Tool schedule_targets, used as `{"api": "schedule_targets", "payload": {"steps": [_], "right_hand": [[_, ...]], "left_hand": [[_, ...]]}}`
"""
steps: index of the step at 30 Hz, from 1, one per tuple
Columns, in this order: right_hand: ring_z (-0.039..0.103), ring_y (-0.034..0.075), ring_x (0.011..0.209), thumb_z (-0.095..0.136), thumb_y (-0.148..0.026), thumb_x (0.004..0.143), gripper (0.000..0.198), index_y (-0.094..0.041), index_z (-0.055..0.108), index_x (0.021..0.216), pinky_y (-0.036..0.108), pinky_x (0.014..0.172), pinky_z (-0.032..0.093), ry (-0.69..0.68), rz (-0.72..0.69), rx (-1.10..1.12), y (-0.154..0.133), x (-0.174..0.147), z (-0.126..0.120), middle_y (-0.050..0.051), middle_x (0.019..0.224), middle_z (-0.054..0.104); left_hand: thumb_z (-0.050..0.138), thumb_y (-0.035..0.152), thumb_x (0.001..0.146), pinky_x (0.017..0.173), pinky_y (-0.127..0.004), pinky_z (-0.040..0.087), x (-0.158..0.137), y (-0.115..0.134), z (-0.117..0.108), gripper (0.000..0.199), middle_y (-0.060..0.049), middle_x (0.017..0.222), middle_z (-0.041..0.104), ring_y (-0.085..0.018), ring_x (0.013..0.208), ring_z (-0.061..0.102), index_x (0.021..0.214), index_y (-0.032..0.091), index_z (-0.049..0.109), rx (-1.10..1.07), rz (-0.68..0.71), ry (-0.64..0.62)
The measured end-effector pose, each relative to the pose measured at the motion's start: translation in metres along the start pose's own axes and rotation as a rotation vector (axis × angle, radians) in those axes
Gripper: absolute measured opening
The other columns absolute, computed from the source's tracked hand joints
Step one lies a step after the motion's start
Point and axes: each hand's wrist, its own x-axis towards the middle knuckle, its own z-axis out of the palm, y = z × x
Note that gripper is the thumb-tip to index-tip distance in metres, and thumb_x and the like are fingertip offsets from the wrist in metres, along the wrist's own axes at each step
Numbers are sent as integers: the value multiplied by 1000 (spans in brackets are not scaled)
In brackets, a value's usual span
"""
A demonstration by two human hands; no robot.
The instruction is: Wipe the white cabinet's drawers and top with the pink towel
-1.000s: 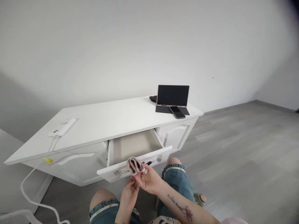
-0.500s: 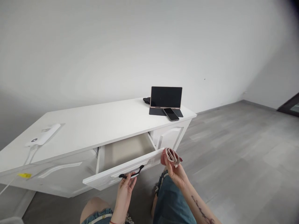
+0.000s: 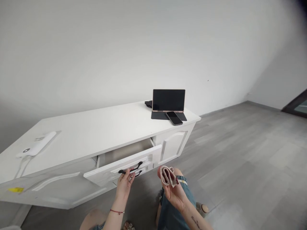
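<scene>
My left hand [image 3: 126, 180] is closed on the black handle [image 3: 135, 168] of the upper drawer [image 3: 129, 161] in a white cabinet. That drawer stands partly pulled out, and the visible part of its inside is bare. A second black handle shows just below, on a lower drawer. My right hand [image 3: 176, 195] grips a rolled cloth [image 3: 167, 175], pinkish red outside and cream inside, with its spiral end facing up. It hangs in front of the cabinet, above my right knee, apart from the drawer.
On the white cabinet top [image 3: 96, 127] a tablet [image 3: 169, 99] stands on its dark cover, a phone [image 3: 174, 118] leaning on the cover's edge. Behind lies a black object [image 3: 148, 103]. At left sits a white power strip [image 3: 38, 145] with a cord; a yellow tag [image 3: 16, 189] is nearby.
The drawer has slid inward with my left hand on its handle, so less of its inside shows. My right hand and the rolled cloth have moved down and slightly left, away from the drawer front.
</scene>
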Motion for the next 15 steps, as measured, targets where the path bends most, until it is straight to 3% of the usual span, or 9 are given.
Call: {"api": "schedule_targets", "payload": {"steps": [5, 11, 15], "right_hand": [[68, 9, 95, 51, -25, 93, 23, -18, 70, 103, 20, 81, 54, 174, 67, 74, 11, -6, 0, 2, 100, 75], [71, 12, 82, 58, -22, 84, 16, -19, 73, 89, 21, 73, 55, 270, 101, -7, 16, -20, -1, 3, 88, 76], [71, 16, 90, 64, -24, 74, 17, -18, 75, 85, 25, 88, 53, 275, 114, -141, 23, -27, -6, 5, 91, 76]], "left_hand": [[58, 6, 84, 77, -30, 58, 22, 8, 14, 26, -5, 74, 75, -12, 64, 69, 60, 15, 58, 9, 50, -9], [57, 6, 86, 86, -35, 55, 42, 21, 26, 24, -4, 71, 72, -12, 65, 69, 64, 15, 57, 27, 66, -5], [57, 6, 86, 85, -33, 55, 47, 27, 30, 21, -4, 69, 71, -13, 65, 69, 67, 15, 58, 40, 70, -14]]}}
